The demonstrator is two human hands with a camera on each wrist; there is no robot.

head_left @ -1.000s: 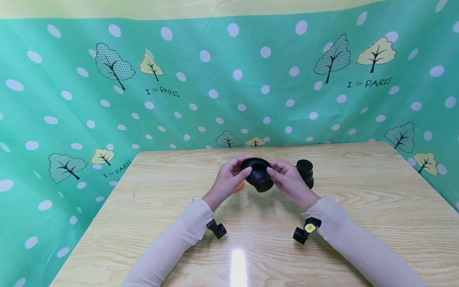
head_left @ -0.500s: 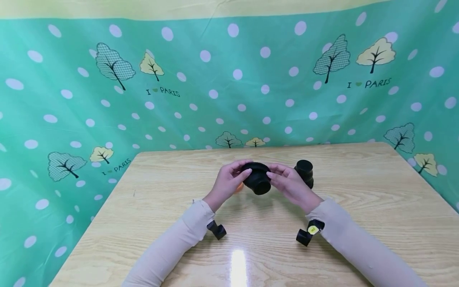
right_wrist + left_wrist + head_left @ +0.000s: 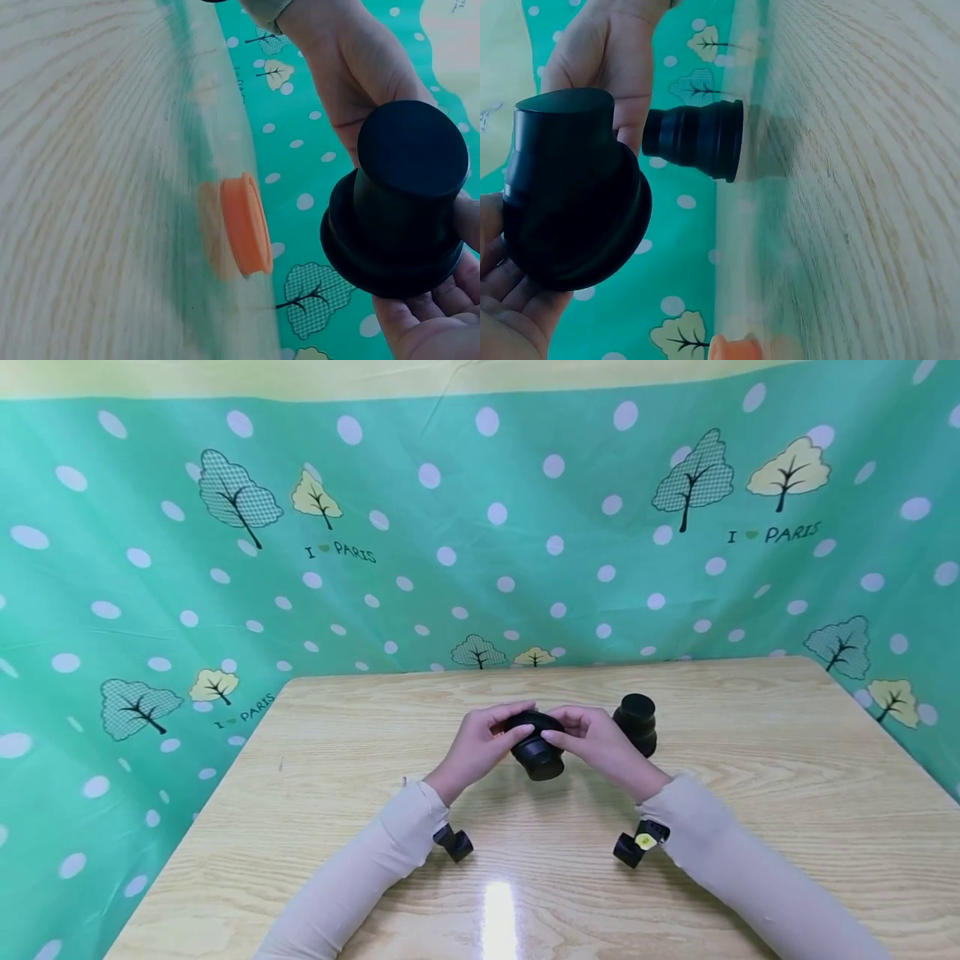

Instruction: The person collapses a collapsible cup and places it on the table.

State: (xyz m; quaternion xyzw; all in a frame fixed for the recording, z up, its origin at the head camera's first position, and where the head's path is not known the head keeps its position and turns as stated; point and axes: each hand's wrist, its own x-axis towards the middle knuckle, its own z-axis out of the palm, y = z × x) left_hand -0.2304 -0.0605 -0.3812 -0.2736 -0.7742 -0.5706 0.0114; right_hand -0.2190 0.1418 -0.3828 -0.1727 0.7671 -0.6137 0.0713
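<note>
Between my hands is a black stepped cup (image 3: pixel 542 758), its wide rim away from me and narrow end tilted down toward me. My left hand (image 3: pixel 477 745) holds its left side, thumb on the near face and fingers behind the rim. The right side is held by my right hand (image 3: pixel 598 747) with thumb and fingers likewise. Large in the left wrist view is the cup (image 3: pixel 570 187), raised off the table, and the right wrist view shows its round narrow end (image 3: pixel 412 150). Some fingers are hidden behind it.
Another black stepped cup (image 3: pixel 636 725) stands wide end down on the wooden table (image 3: pixel 360 752), right of the hands. A low orange ring-shaped piece (image 3: pixel 246 225) sits on the table, mostly hidden by my left hand in the head view. A patterned green cloth (image 3: pixel 420 527) hangs behind.
Both hands have lowered the cup slightly toward the table and nearer to me. My right thumb has moved inward across the cup, closer to the left thumb. The other cup stays put.
</note>
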